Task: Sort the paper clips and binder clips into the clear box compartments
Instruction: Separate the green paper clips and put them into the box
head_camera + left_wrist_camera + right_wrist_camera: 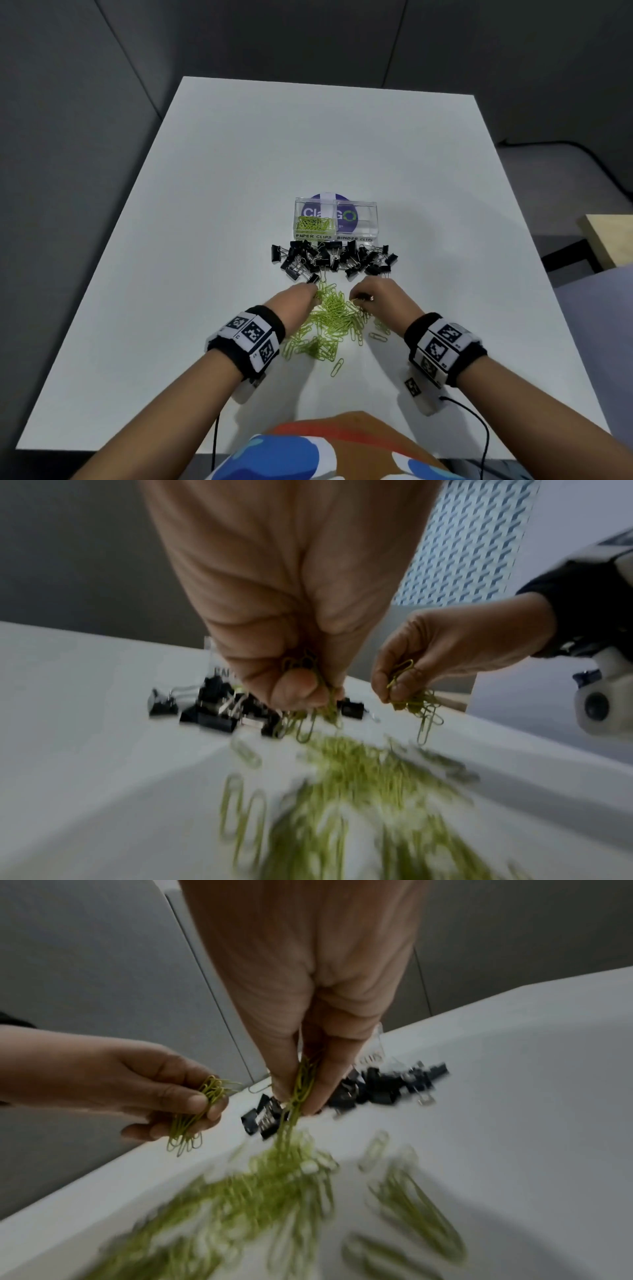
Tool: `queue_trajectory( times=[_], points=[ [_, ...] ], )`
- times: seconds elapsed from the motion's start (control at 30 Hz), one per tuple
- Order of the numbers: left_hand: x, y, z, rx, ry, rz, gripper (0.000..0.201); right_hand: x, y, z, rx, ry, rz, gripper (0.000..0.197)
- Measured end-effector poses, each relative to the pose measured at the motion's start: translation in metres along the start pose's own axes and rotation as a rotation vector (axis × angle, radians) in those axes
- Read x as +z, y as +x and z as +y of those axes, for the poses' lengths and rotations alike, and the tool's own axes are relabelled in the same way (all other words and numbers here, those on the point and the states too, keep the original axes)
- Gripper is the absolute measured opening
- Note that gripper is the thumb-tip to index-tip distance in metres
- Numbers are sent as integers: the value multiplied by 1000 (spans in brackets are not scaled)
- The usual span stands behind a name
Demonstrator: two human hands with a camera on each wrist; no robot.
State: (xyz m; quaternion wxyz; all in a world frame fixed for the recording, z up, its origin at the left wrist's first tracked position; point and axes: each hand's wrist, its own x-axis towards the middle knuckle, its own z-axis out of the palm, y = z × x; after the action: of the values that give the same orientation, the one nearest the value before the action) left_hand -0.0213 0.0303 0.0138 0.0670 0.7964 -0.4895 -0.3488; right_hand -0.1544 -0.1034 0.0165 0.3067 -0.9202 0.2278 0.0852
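Note:
A heap of green paper clips (330, 320) lies on the white table (212, 192) in front of me. My left hand (301, 294) pinches a bunch of green clips (308, 712) just above the heap's left side. My right hand (368, 294) pinches another bunch (298, 1088) above its right side, with clips dangling. Black binder clips (335, 260) lie in a row beyond the heap. Behind them stands the clear box (335, 219); its left compartment, labelled PAPER CLIPS, holds green clips (313, 223), its right compartment, labelled BINDER CLIPS, holds none.
A purple round sticker (342, 205) shows through the box. A few stray green clips (378, 334) lie right of the heap and one (337, 367) near me. Grey partition walls surround the table. A wooden surface (613, 240) stands off the table's right edge.

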Motion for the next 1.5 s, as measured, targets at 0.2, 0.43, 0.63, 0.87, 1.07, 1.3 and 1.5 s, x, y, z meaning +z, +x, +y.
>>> queue_trajectory(
  times=[0.2, 0.43, 0.63, 0.87, 1.07, 1.3, 1.5],
  points=[
    [-63, -16, 15, 5, -156, 196, 26, -62, 16, -42, -58, 178, 233, 18],
    [-116, 27, -5, -64, -36, 375, 27, -74, 113, -53, -56, 95, 388, 16],
    [-118, 68, -20, -107, 53, 322, 23, -42, 161, -40, 2, -31, 208, 15],
    [-114, 100, -16, -46, 113, 271, 25, -57, 129, -34, -5, 165, 257, 22],
    [-98, 119, -9, 36, 360, 123, 26, -42, 70, 3, 34, 81, 184, 17],
    [-86, 90, 1, 126, 386, 250, 29, -10, 24, 33, 108, -54, -8, 19],
    [-10, 42, 5, 295, 373, 123, 33, 16, -6, 36, 174, -203, -153, 27]
  ],
)
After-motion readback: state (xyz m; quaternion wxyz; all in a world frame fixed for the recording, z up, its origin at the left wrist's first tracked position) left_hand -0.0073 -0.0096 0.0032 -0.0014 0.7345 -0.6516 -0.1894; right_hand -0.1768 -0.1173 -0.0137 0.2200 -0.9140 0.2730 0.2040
